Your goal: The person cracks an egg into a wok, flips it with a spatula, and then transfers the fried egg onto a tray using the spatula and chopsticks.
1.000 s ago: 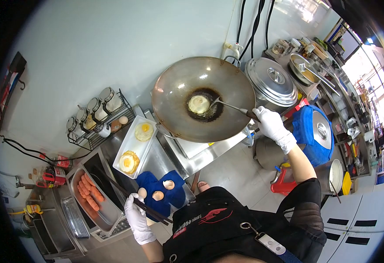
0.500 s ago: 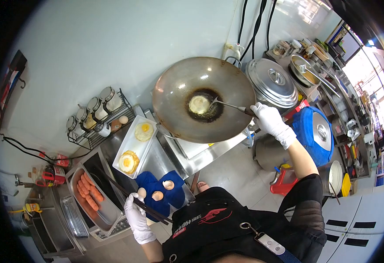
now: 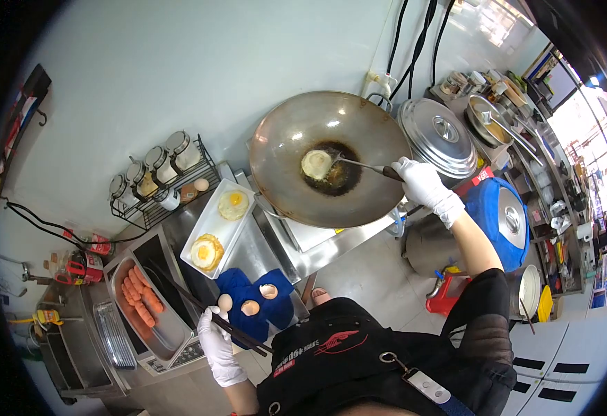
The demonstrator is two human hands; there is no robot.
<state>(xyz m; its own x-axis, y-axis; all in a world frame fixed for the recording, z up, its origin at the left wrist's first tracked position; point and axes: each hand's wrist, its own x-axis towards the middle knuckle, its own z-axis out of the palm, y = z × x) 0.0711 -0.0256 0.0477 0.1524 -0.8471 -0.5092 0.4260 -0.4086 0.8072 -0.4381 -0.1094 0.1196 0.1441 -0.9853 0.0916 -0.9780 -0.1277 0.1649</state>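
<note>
My gloved right hand (image 3: 426,188) is closed around the dark handle of a spatula (image 3: 369,165). The spatula's metal blade meets the edge of a pale fried egg (image 3: 316,164) in the large wok (image 3: 283,125), just left of the dark oily bottom. Lower left, my gloved left hand (image 3: 220,350) grips a pair of long dark chopsticks (image 3: 251,341) slanting across it. A whole egg (image 3: 225,302) sits right at its fingertips, over a blue cloth (image 3: 262,322). Two broken eggshells (image 3: 250,308) lie on that cloth.
A white tray (image 3: 215,225) with two fried eggs stands left of the wok. Beyond it are a wire rack (image 3: 152,216) of jars and a metal pan (image 3: 172,341) of sausages. A lidded pot (image 3: 436,135) and a blue-covered container (image 3: 487,211) stand on the right.
The fried egg has slid a little left within the wok, with the spatula blade at its edge. The view has shifted slightly; my left hand keeps the chopsticks in place.
</note>
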